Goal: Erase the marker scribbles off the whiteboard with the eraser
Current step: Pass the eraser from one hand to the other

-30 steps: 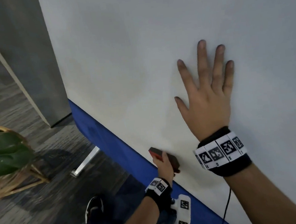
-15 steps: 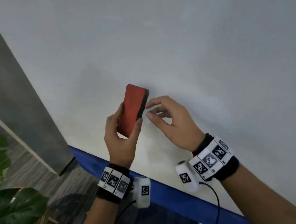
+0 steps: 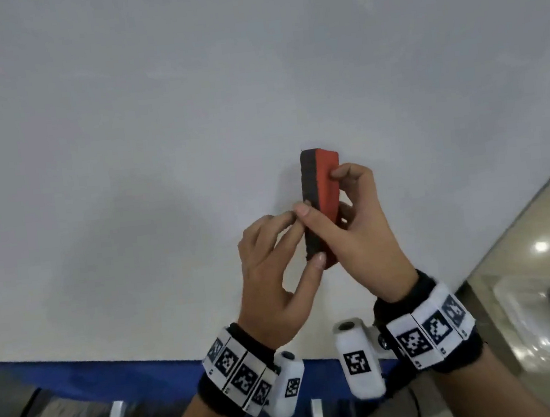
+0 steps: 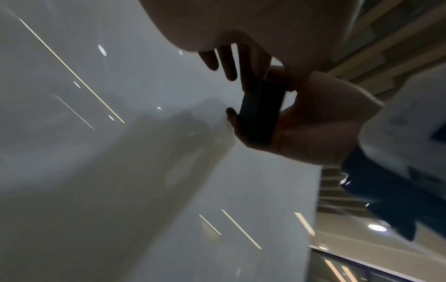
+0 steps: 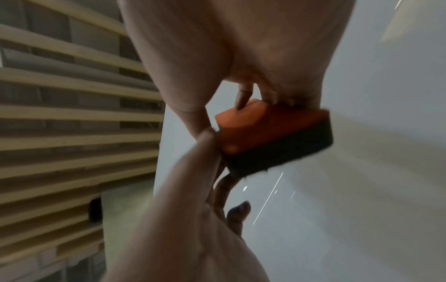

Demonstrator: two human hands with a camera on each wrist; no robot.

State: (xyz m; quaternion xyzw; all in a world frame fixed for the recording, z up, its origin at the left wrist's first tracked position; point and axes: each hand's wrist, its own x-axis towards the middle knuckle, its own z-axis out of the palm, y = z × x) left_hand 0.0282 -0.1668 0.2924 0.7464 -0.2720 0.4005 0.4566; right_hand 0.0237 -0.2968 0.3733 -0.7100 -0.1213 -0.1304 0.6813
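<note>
Slatted wall [image 5: 72, 114] — glossy floor [image 3: 544, 265]

- Both arms are bare, with no sleeves.
- The left wrist band [image 3: 237, 378] is black, and white squares with black block patterns run around it.
- The right wrist band [image 3: 425, 331] looks the same.
- A small white camera [image 3: 287, 388] with a black pattern hangs by the left band.
- A second white camera [image 3: 359, 359] sits by the right band, and a thin black cable [image 3: 415, 407] runs down from it.

the whiteboard [image 3: 189, 115] stands upright – its white face bare, a blue strip [image 3: 97, 373] along its lower edge.
</note>
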